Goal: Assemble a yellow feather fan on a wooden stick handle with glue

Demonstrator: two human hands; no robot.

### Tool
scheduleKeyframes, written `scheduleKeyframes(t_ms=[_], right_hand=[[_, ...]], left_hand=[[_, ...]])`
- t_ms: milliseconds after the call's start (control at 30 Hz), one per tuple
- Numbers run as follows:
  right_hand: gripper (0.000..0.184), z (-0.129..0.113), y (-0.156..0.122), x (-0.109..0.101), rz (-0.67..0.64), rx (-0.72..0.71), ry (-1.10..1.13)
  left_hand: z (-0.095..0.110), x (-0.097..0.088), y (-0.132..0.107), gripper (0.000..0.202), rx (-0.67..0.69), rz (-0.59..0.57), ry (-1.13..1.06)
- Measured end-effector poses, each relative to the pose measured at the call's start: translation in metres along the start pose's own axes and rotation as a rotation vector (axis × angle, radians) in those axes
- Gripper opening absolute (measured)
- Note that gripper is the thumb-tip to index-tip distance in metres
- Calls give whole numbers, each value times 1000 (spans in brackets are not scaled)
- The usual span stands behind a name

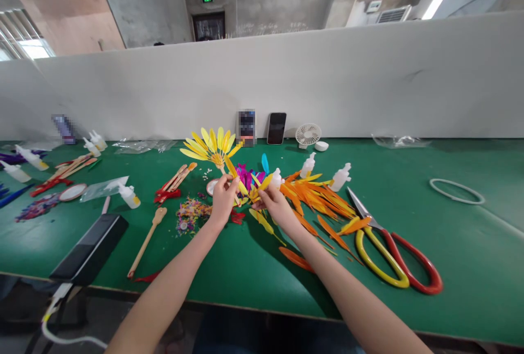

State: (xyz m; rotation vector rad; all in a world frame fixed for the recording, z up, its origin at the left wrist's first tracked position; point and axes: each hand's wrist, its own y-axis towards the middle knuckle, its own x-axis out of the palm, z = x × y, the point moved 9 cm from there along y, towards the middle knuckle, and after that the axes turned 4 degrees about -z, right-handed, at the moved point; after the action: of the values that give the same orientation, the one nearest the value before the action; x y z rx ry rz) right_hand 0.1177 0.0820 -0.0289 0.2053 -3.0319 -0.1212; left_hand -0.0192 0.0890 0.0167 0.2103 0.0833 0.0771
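My left hand (224, 195) is closed on the wooden stick of a fan of yellow feathers (213, 143), which spread upward above my fingers. One more yellow feather (231, 168) slants beside my left fingertips. To the right, my right hand (275, 205) is pinched on a yellow feather (265, 182), just above a pile of loose feathers. Magenta feathers (244, 175) and a blue feather (265, 163) lie behind and between the hands. Orange feathers (323, 198) spread across the table to the right of my right hand.
Large scissors (382, 234) lie open at right, near white glue bottles (340, 177). Left are a wooden stick (147, 242), colourful scraps (192, 214), another glue bottle (129, 195) and a black box (90, 250). Phones (277, 128) and a small fan (308, 134) stand by the white partition (347, 81).
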Motion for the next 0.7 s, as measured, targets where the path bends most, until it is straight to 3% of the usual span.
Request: scheduleKeyframes(t_ms=[400, 700], right_hand=[[31, 2, 0, -2, 1, 31, 36], [36, 4, -1, 0, -11, 21, 46]], left_hand=[[5, 5, -1, 21, 25, -29, -10], [-3, 11, -2, 18, 5, -74, -35]])
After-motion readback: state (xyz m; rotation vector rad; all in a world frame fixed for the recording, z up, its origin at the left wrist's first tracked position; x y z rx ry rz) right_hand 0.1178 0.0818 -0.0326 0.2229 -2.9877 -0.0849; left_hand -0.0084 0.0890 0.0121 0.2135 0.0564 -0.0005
